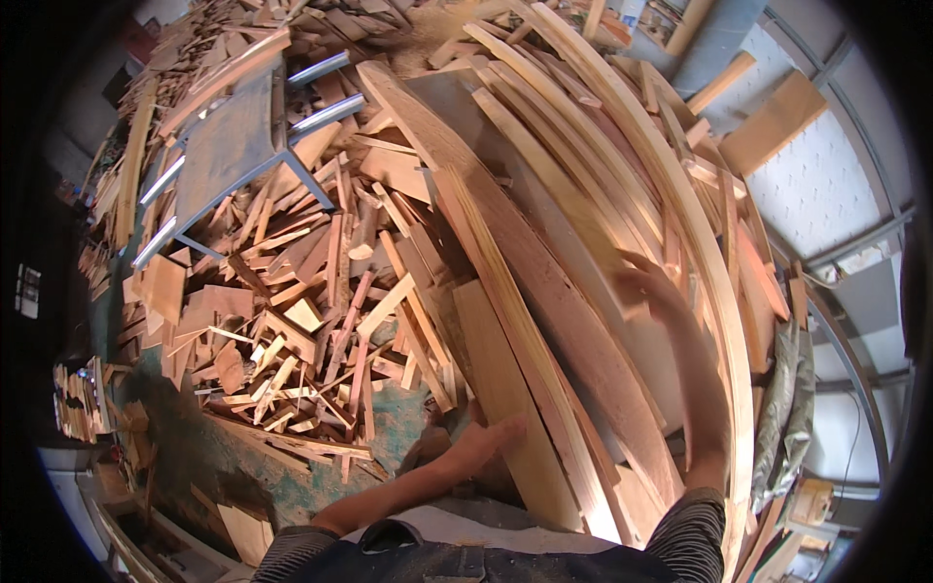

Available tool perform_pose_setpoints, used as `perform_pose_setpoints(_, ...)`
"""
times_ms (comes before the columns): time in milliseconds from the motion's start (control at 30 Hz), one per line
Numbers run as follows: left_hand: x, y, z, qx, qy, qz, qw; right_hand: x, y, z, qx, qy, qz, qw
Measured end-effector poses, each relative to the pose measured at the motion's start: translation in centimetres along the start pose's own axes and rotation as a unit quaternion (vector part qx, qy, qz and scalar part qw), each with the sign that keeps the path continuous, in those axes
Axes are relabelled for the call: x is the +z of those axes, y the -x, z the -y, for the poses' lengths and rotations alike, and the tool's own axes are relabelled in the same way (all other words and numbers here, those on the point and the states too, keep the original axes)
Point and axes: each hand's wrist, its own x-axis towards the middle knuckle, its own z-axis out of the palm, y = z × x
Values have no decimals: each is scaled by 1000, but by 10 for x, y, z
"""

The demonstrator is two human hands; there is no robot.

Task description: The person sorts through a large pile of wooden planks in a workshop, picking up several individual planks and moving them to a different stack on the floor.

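From where I'm standing, the person is leaning over long boards lying side by side, probably laid lengthwise because they're so long. The left hand is meeting the face of a wide pale board near the person's body, perhaps for steadying it; its fingers are blurring, so I can't tell whether they're clamping. The right hand is hanging farther out, bent at the wrist, its fingers curling beside the long pale planks; whether it's gripping one, I can't tell. Between the hands, a reddish-brown plank is running lengthwise, with a grey surface showing alongside. To the left, offcuts are piling loosely on the green floor, apparently dropped rather than stacked, and a metal-legged stand is sitting tilted among them.
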Motion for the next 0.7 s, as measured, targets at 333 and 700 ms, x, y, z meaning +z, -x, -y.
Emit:
perform_pose_setpoints(333, -8, -10, -4, -121, -144, 4, 982, 93, 353, 18, 42, -482, -132, 865)
perform_pose_setpoints(700, -8, -15, 9, -72, -142, -16, 987, 255, 533, 33, 53, -518, -332, 786)
